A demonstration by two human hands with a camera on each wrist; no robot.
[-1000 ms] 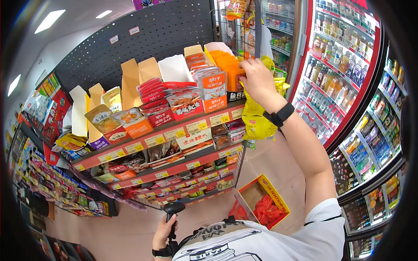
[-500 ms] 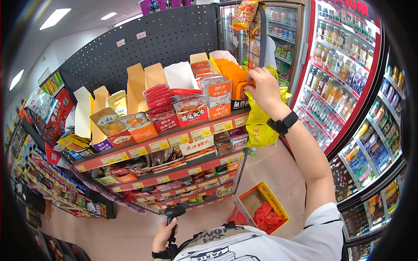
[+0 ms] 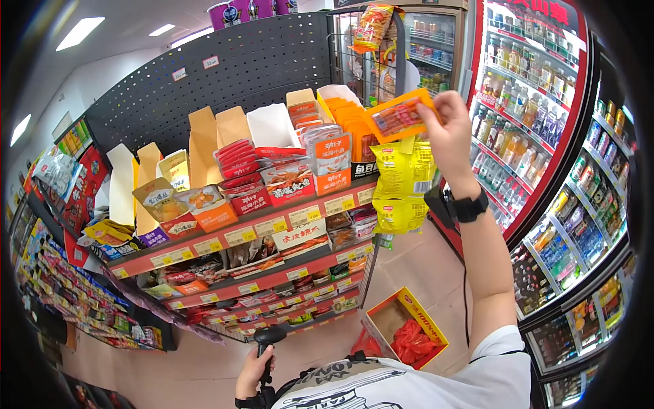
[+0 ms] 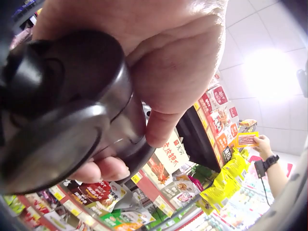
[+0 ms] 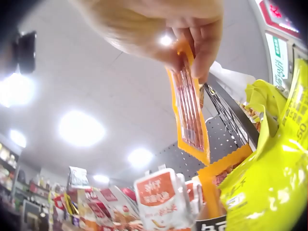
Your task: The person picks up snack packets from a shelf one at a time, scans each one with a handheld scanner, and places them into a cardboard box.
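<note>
My right hand (image 3: 453, 129) pinches an orange snack packet (image 3: 397, 116) by its end, between thumb and fingers. Through the packet's clear window (image 5: 188, 108) reddish-brown strips show. It is held up beside a box of similar orange packets (image 3: 351, 117), above yellow snack bags (image 3: 402, 170) hanging at the shelf's end. Low down near the body, my left hand (image 3: 255, 368) grips a black handheld controller (image 3: 270, 337) with a rounded head. The left wrist view shows fingers wrapped round the controller's handle (image 4: 110, 96).
A tiered snack shelf (image 3: 225, 238) with open cartons stands ahead. Lit drink coolers (image 3: 524, 95) line the right side. On the floor sits a yellow-edged box (image 3: 381, 317) with red plastic bags (image 3: 413, 341) inside. More snack racks (image 3: 82, 286) stand at left.
My right hand has drawn the orange packet out of its box and lifted it up and to the right. The left hand keeps its grip on the controller.
</note>
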